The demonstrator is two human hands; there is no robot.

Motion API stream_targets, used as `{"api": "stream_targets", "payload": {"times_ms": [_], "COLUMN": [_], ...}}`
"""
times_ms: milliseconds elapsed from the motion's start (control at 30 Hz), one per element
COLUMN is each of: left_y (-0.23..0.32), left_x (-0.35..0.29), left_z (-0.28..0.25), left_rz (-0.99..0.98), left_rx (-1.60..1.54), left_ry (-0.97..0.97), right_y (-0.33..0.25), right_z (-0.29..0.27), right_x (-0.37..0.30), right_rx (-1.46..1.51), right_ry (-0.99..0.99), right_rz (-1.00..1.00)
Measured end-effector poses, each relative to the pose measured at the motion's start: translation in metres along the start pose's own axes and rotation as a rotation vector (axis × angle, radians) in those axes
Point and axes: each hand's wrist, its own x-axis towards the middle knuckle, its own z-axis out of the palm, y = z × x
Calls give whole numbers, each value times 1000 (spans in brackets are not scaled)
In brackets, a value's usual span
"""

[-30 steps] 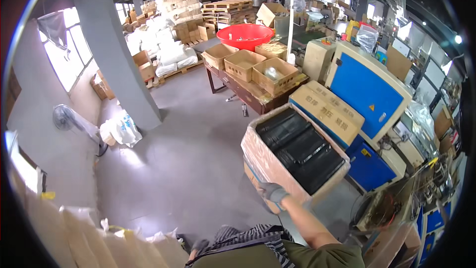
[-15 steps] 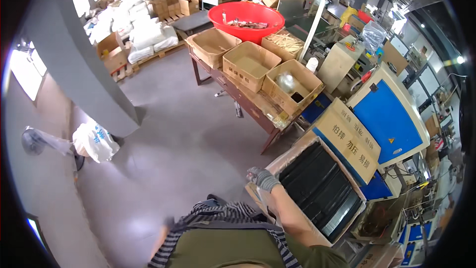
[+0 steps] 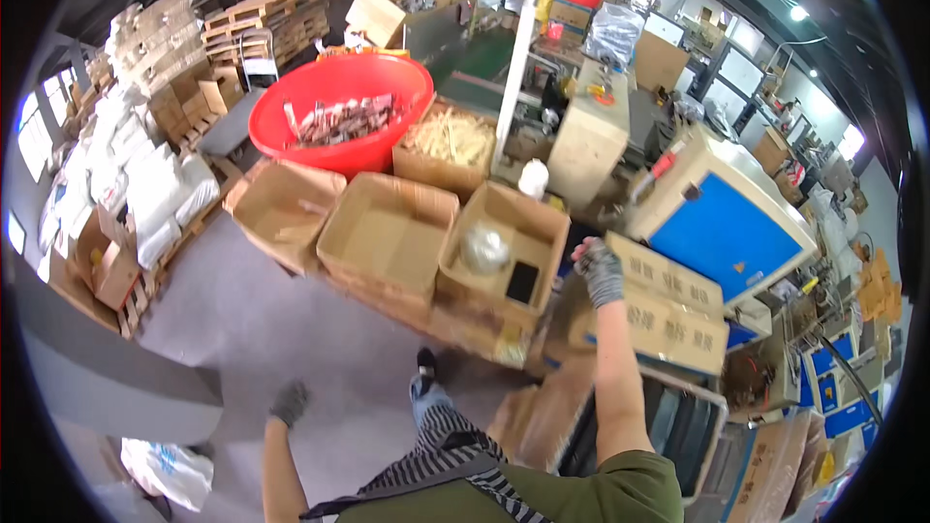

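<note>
My right hand (image 3: 599, 273), in a grey glove with bare fingertips, reaches forward beside the flaps of a printed cardboard carton (image 3: 668, 324). Its fingers are curled; whether anything is in them is hidden. Under my right forearm stands an open carton lined with plastic, with black strips (image 3: 678, 426) inside. Low on the left hangs my left hand (image 3: 288, 402), also gloved, over the floor, fingers loosely extended and holding nothing. Ahead on a bench, an open cardboard box (image 3: 552, 261) contains a clear plastic bundle (image 3: 484, 248) and a dark flat rectangle (image 3: 522, 282).
Two more open boxes, one tan (image 3: 387, 237) and one at its left (image 3: 281, 203), share the bench. Behind them are a red basin (image 3: 339, 82) of small parts and a box of pale strips (image 3: 449, 138). A blue-panelled machine (image 3: 727, 232) stands right; a grey pillar (image 3: 107, 378), left.
My view has swung right and nearer the bench. My right hand has gone from the lined carton's edge forward to the printed carton. My left hand has come into clearer sight.
</note>
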Motion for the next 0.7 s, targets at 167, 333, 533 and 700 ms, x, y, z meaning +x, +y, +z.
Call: {"api": "stream_targets", "payload": {"times_ms": [167,333,533,700], "left_y": [43,24,-18,-27], "left_x": [21,101,277,352], "left_z": [23,7,2,30], "left_rz": [-216,-302,-252,-94], "left_rx": [26,-76,-93,-173], "left_ry": [-757,-753,-693,-653], "right_y": [-33,-114,-66,-150], "right_z": [-13,38,29,-46], "right_x": [265,474,632,677], "right_rx": [23,-554,-1437,-1182], "right_ry": [43,384,901,1095], "right_rz": [-51,-214,-171,-307]}}
